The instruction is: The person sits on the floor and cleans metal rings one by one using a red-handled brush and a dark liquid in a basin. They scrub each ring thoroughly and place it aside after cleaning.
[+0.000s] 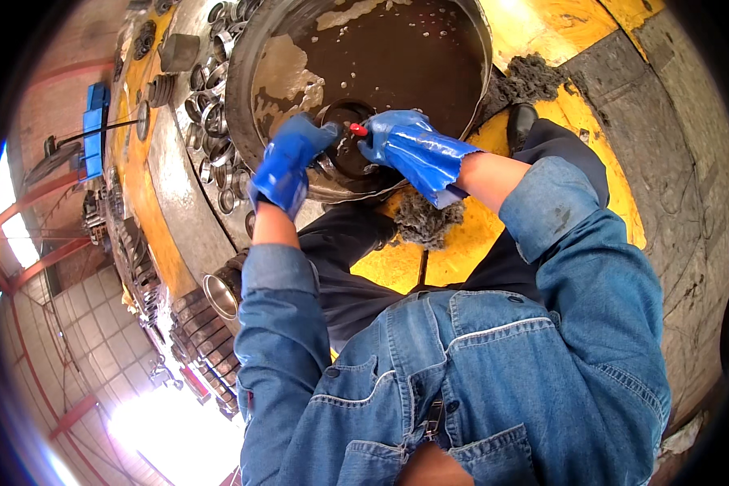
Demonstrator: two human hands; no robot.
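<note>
Both my hands wear blue rubber gloves and work low over a wide round metal tub [243,89] of dark murky liquid with patches of foam. At the tub's near side, a dark, wet metal ring [350,104] lies between them. My left hand [298,144] is closed on the ring's left edge. My right hand [395,139] is closed around a small tool with a red end [358,129], held above the ring's right side. The rest of that tool is hidden by the glove and the ring, so its kind does not show.
Many metal rings [215,120] crowd the bench left of the tub. A metal cup-shaped part [220,295] stands nearer me. Grey fibrous waste lies on the yellow platform [595,174] in clumps, one beside the tub [526,81], another below it [429,220].
</note>
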